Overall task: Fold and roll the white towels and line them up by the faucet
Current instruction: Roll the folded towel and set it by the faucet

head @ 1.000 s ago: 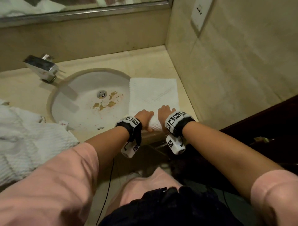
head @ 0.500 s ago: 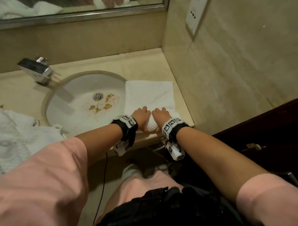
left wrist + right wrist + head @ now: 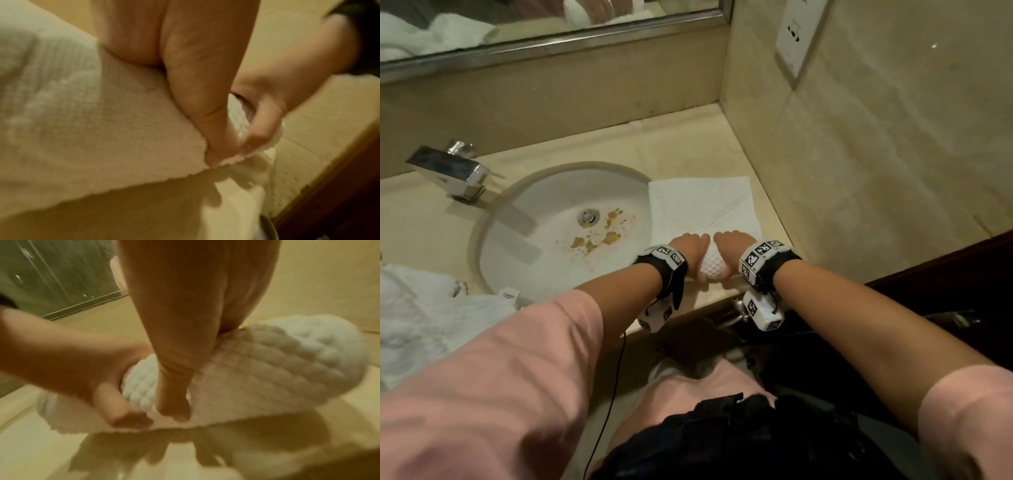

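A white waffle towel (image 3: 702,205) lies folded flat on the counter to the right of the sink, and its near end is wound into a roll (image 3: 711,269). My left hand (image 3: 688,246) and right hand (image 3: 732,243) sit side by side on that roll, fingers curled over its top. In the right wrist view my right hand (image 3: 185,321) has its thumb tucked under the roll (image 3: 277,378). In the left wrist view my left hand (image 3: 195,97) grips the towel (image 3: 82,129) with its thumb under the edge. The chrome faucet (image 3: 448,171) stands at the back left.
The round sink (image 3: 517,212) has brown stains near its drain. A heap of white towels (image 3: 421,308) lies on the counter at the left. A tiled wall with an outlet (image 3: 796,31) closes the right side. The mirror runs along the back.
Both hands have turned the roll a little away from the counter's front edge, and the flat part of the towel looks slightly shorter. The head view has shifted a bit.
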